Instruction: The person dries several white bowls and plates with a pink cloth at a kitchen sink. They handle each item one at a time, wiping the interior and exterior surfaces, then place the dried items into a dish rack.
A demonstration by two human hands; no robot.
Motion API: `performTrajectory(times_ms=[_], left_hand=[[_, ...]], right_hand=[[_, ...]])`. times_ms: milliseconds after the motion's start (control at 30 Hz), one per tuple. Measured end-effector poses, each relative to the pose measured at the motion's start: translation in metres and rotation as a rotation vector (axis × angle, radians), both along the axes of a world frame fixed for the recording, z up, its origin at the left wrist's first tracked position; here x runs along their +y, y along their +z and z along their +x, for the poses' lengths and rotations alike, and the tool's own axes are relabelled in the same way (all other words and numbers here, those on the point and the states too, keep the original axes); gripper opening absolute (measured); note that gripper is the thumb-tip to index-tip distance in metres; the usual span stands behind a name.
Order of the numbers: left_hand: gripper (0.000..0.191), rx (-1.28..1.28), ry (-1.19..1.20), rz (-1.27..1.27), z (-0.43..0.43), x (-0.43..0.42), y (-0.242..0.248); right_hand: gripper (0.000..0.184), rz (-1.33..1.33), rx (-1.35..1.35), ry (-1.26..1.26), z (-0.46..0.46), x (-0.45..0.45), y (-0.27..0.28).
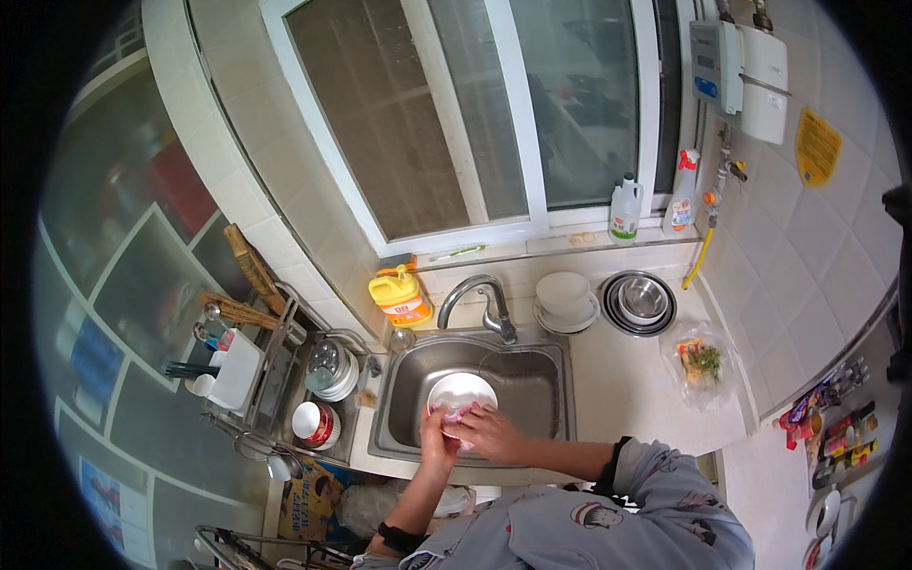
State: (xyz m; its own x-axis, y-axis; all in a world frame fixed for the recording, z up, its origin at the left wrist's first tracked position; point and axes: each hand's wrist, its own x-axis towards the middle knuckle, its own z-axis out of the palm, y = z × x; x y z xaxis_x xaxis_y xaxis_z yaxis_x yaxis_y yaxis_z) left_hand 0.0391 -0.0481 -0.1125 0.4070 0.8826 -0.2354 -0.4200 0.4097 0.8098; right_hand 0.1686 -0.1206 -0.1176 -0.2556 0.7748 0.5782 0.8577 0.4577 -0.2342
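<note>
My left hand [436,440] grips a white bowl [456,388] at its near left side, above the stainless steel sink [531,399]. My right hand [491,433] presses a crumpled pink-and-white cloth [467,411] against the bowl's near part. Fingers cover much of the cloth and the bowl's near rim. Behind the sink, the curved chrome faucet [474,285] points to the left of the bowl.
A yellow detergent jug [401,298] stands behind the sink's left corner. Stacked white bowls [563,293], nested metal basins [641,303] and a plastic bag of food [702,363] sit rightward. Leftward are a red-patterned bowl [324,426], stacked dishes [342,377] and a utensil rack [274,356].
</note>
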Motion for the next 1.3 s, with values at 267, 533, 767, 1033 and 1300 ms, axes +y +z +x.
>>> performTrajectory(times_ms=[267, 533, 767, 1033, 1300], left_hand=[[0.054, 0.272, -0.312, -0.082, -0.030, 0.015, 0.014], [0.043, -0.004, 0.085, 0.032, 0.009, -0.009, -0.020], [0.039, 0.138, -0.128, -0.127, -0.021, 0.006, -0.027], [0.056, 0.212, -0.238, -0.130, -0.027, 0.004, 0.003], [0.057, 0.034, 0.155, 0.033, 0.006, -0.008, -0.013]], right_hand=[[0.042, 0.150, -0.311, 0.270, 0.046, -0.012, 0.005], [0.031, 0.077, 0.120, -0.038, -0.003, -0.003, 0.000], [0.034, -0.092, -0.038, 0.188, 0.015, -0.011, -0.017], [0.033, 0.108, -0.194, 0.228, 0.038, -0.017, -0.005], [0.036, 0.033, 0.134, -0.001, -0.009, -0.005, 0.004]])
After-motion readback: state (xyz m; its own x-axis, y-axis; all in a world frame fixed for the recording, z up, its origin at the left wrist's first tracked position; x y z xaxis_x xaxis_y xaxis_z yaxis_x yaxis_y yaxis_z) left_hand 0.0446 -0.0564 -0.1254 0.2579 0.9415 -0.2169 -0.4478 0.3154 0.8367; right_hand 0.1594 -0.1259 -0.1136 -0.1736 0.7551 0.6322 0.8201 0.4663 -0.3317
